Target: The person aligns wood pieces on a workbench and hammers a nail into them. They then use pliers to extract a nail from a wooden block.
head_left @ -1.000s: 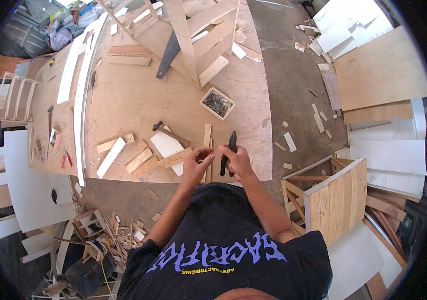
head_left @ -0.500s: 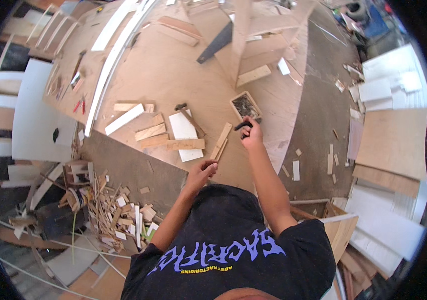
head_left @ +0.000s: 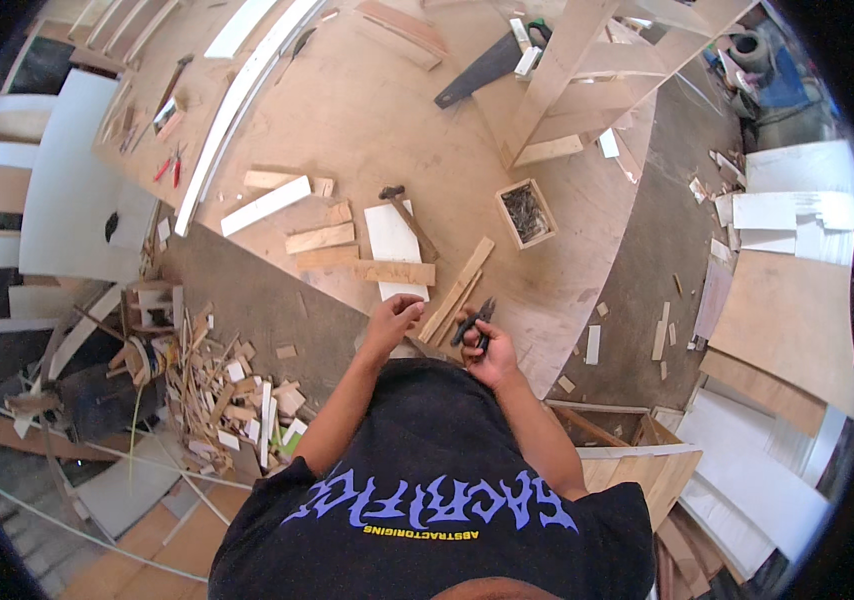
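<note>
My right hand (head_left: 493, 362) is closed around black-handled pliers (head_left: 485, 310), held close to my body with the jaws pointing away. My left hand (head_left: 392, 325) is to the left of it, its fingers curled together; whether anything small is pinched in them is hidden. Between and beyond the two hands, narrow wooden strips (head_left: 465, 282) lie on the wooden work surface. A hammer (head_left: 411, 220) rests partly over a white board (head_left: 387, 232), and a short wood piece (head_left: 395, 272) crosses that board's near end. Farther right is an open wooden box (head_left: 539, 238) of nails.
More wood offcuts (head_left: 319, 238) lie left of the hammer. Red-handled pliers (head_left: 169, 172) and long white strips (head_left: 232, 135) are farther left. A handsaw (head_left: 482, 75) lies beside an upright wooden frame (head_left: 557, 90) at the back. Scraps (head_left: 237, 400) pile up at lower left.
My right hand has drawn back from the nail box toward my body with the pliers. The left hand has moved slightly forward, away from the strips' near end. The whole view has shifted.
</note>
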### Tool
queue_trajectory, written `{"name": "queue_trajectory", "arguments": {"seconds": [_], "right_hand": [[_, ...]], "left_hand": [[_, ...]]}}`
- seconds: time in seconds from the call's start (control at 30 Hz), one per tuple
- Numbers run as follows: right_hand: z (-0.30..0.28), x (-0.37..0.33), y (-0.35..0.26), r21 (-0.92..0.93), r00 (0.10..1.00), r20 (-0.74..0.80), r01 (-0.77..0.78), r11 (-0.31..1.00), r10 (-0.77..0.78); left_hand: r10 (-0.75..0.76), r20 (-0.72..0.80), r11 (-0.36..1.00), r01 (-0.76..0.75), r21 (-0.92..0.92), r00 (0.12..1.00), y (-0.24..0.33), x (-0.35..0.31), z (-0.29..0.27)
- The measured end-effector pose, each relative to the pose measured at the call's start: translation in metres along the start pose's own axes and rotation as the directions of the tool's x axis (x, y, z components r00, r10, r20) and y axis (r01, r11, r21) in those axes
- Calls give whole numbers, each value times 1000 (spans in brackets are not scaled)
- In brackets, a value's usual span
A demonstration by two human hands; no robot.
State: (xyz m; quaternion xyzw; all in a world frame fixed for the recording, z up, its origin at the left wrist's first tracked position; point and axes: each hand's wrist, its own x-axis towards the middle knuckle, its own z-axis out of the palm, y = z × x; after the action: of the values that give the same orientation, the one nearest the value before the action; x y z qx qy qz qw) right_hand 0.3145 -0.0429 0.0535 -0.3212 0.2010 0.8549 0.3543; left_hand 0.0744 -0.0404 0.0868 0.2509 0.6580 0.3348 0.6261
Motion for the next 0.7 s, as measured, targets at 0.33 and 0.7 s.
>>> {"name": "queue_trajectory", "arguments": {"seconds": [0.33,0.7], "right_hand": [[52,33,24,-133,917,-228,304,943,-328],[51,74,110,-395,784,-391,331,857,-483]], "left_hand": [[536,284,196,-445,874,795,13,74,-89],[529,232,450,-501,739,817,37,98,-197]]}}
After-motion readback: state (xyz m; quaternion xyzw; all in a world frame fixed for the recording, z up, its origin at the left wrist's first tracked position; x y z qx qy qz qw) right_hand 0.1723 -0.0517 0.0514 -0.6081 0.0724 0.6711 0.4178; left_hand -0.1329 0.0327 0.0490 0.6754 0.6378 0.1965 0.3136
